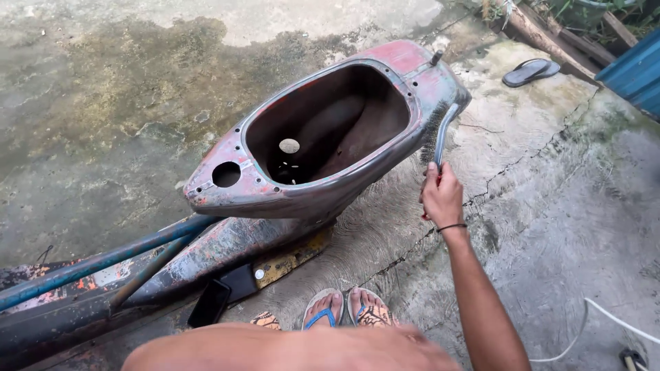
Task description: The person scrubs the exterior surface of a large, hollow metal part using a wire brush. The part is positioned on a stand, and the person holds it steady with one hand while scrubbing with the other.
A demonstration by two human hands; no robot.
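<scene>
cracked, wet concrete floor (564, 206) in daylight.

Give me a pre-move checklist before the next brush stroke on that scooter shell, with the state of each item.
1. Right hand gripping the wire brush handle: ok.
2. Bristles against the scooter shell outer side: ok.
3. Shell steadied by the left hand: cannot tell, that hand is out of view.
4. Shell resting on the blue frame: ok.
5. Feet in sandals apart from the brush: ok.
6. White cable away from the work: ok.
</scene>
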